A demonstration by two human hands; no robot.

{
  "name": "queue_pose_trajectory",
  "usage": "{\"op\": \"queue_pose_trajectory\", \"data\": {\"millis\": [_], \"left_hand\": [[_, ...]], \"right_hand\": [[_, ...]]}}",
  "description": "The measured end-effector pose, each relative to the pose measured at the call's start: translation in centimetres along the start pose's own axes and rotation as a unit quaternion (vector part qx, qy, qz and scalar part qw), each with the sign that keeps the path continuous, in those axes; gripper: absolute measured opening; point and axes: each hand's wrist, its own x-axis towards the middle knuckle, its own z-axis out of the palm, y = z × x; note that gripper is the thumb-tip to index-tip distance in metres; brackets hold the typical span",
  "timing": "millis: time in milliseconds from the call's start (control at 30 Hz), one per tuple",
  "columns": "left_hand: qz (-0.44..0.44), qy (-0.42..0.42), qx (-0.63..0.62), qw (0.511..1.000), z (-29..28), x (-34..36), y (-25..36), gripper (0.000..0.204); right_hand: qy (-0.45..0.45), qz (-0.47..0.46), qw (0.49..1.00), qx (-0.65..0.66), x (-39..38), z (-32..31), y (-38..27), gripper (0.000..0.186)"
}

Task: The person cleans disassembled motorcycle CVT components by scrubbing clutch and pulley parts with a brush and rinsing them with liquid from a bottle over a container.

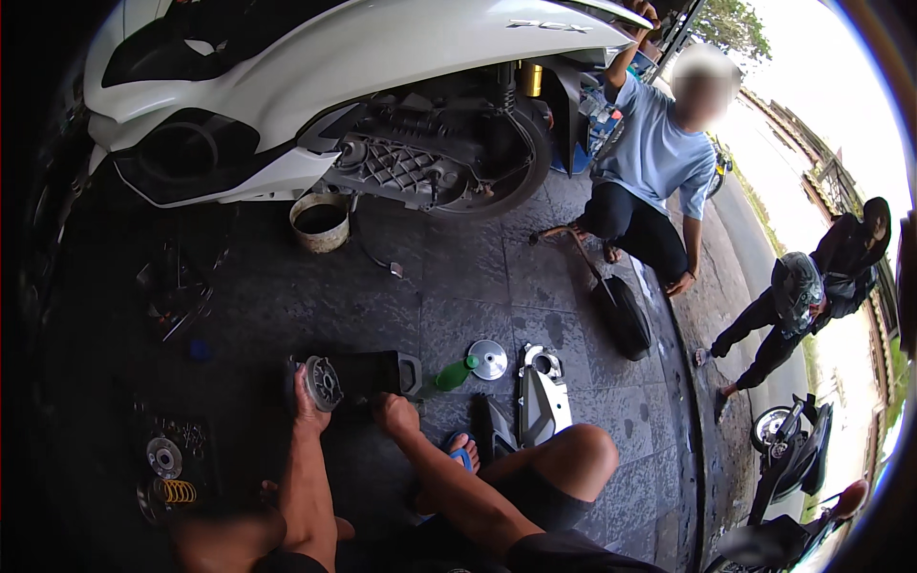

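My left hand [311, 404] grips a round grey metal part [324, 380] with holes and pegs, held on edge above the black plastic tray [366, 372]. My right hand [395, 413] is closed near the tray's right end; what it holds, if anything, is too dark and small to make out. A green bottle [451, 374] stands to its right, beside a silver disc [489, 359] and a silver casing [543, 406]. To the left on the floor lie another metal disc [163, 456], a yellow spring [179, 491] and several small parts.
A white scooter [401, 38] stands ahead, with a bucket [320, 229] below it. A person in a light blue shirt [659, 162] squats at right by a black elongated part [621, 320]. Another person [829, 282] in dark clothing stands beyond the floor edge, near parked motorbikes [783, 444].
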Motion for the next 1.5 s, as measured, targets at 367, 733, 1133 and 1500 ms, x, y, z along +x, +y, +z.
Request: {"op": "queue_pose_trajectory", "data": {"millis": [367,733,1133,1500], "left_hand": [[-0.072,-0.074,-0.123,0.987,0.4,-1.6,1.3,0.055],[0.014,-0.051,-0.020,0.998,2.3,-1.5,0.9,0.050],[-0.041,-0.051,-0.071,0.995,2.7,-2.1,0.6,0.048],[-0.056,0.050,-0.029,0.997,0.9,-0.6,0.9,0.057]], "right_hand": [[0.087,-0.067,0.975,0.191,1.7,-0.6,4.6,0.029],[0.014,-0.043,0.886,0.462,-0.4,-4.4,-3.3,0.014],[0.026,-0.074,0.906,0.416,-0.3,-3.7,-3.1,0.017],[0.110,-0.083,0.989,0.061,0.6,-0.3,-0.4,0.022]]}}
